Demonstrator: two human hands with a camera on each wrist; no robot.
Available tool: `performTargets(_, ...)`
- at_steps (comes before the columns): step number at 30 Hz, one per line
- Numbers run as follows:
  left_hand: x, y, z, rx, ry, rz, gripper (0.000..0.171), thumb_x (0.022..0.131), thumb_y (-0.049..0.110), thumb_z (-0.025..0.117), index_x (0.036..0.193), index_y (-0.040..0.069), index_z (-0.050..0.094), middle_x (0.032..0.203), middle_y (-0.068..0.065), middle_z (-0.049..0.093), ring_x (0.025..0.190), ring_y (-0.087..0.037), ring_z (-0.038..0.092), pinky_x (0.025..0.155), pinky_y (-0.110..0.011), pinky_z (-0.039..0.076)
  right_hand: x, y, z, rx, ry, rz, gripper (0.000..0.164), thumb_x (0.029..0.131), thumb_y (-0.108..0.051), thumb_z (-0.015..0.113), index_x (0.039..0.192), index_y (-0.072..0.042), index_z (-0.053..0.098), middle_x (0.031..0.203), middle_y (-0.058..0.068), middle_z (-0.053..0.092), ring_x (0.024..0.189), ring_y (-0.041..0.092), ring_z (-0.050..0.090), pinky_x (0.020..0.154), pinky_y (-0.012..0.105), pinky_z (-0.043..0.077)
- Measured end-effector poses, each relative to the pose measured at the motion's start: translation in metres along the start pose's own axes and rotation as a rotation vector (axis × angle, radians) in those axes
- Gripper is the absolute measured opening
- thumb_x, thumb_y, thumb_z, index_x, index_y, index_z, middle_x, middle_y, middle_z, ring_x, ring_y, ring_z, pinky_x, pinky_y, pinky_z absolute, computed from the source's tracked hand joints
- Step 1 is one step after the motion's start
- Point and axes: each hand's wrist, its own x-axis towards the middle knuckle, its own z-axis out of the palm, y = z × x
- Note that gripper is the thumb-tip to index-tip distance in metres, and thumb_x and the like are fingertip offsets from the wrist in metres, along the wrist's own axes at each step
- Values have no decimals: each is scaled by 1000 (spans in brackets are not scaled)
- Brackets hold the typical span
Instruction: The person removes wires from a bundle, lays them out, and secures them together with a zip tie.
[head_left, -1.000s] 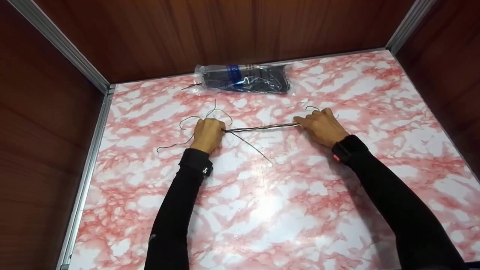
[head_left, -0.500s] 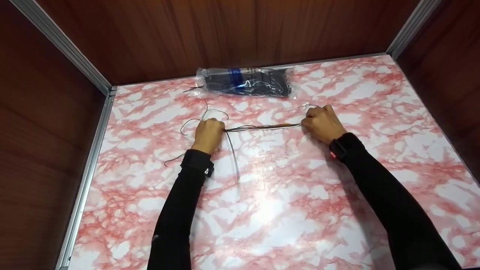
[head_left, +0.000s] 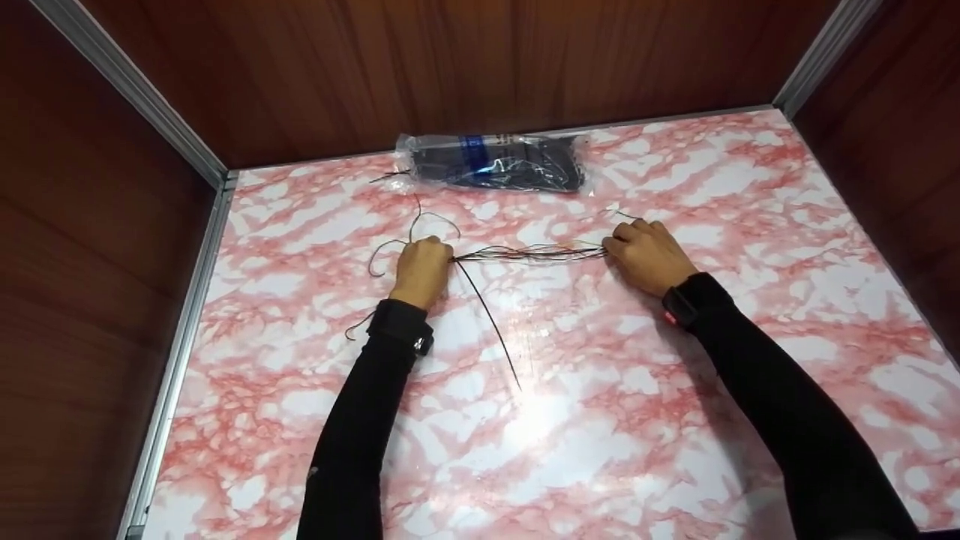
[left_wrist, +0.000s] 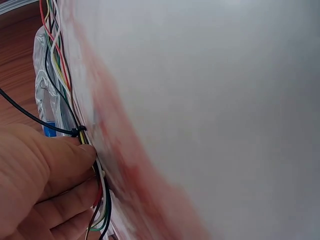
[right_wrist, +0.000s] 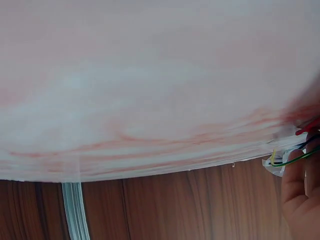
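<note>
A bundle of thin coloured wires (head_left: 529, 253) stretches between both hands above the table. My left hand (head_left: 424, 270) pinches its left part, and loose wire ends curl out beyond that hand. Just beside the left thumb, a black cable tie (left_wrist: 37, 118) loops round the bundle, its long tail sticking out. In the head view that tail slants down toward the table's middle. My right hand (head_left: 651, 259) grips the other end of the bundle, with red, green and blue wires (right_wrist: 292, 160) showing at its fingers in the right wrist view. Between the hands the strands fan slightly apart.
A clear plastic bag (head_left: 495, 163) of black strips with a blue band lies at the back of the table (head_left: 600, 435), one dark strip poking out on its left. Brown wood-grain panels (head_left: 465, 67) with metal edging enclose the back and sides.
The wires between my hands have loosened from a tight line into spread strands. The tie's tail has swung down toward me. My right hand has shifted slightly right.
</note>
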Motion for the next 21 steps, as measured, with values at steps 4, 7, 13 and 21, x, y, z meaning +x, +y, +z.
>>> performTargets(4, 1, 2, 0, 4, -26, -6, 15, 83, 1, 64, 91, 6, 76, 86, -16, 68, 83, -40, 69, 77, -50, 55, 0, 0, -1, 2, 8, -1, 11, 91, -17, 65, 98, -10, 69, 93, 10, 61, 88, 34, 56, 71, 45, 39)
performTargets(7, 2, 0, -1, 1, -28, -7, 16, 82, 0, 64, 91, 6, 76, 86, -16, 68, 84, -40, 68, 77, -50, 55, 1, 1, -2, 5, 22, -3, 12, 91, -16, 65, 100, -10, 70, 94, 10, 63, 89, 34, 59, 71, 45, 39)
performTargets(13, 1, -2, 1, -18, -13, 0, 15, 80, -3, 65, 90, 4, 75, 85, -17, 67, 82, -39, 68, 76, -49, 55, 1, 1, 2, 30, 33, 12, 16, 91, -15, 66, 106, -10, 70, 99, 10, 68, 93, 33, 62, 75, 46, 42)
performTargets(21, 4, -5, 3, -41, 26, -7, 15, 81, -4, 62, 87, 4, 74, 84, -17, 67, 81, -40, 68, 77, -49, 54, 14, 2, -9, 369, 21, 177, 36, 92, -21, 67, 124, -4, 66, 119, 16, 70, 113, 35, 63, 99, 50, 48)
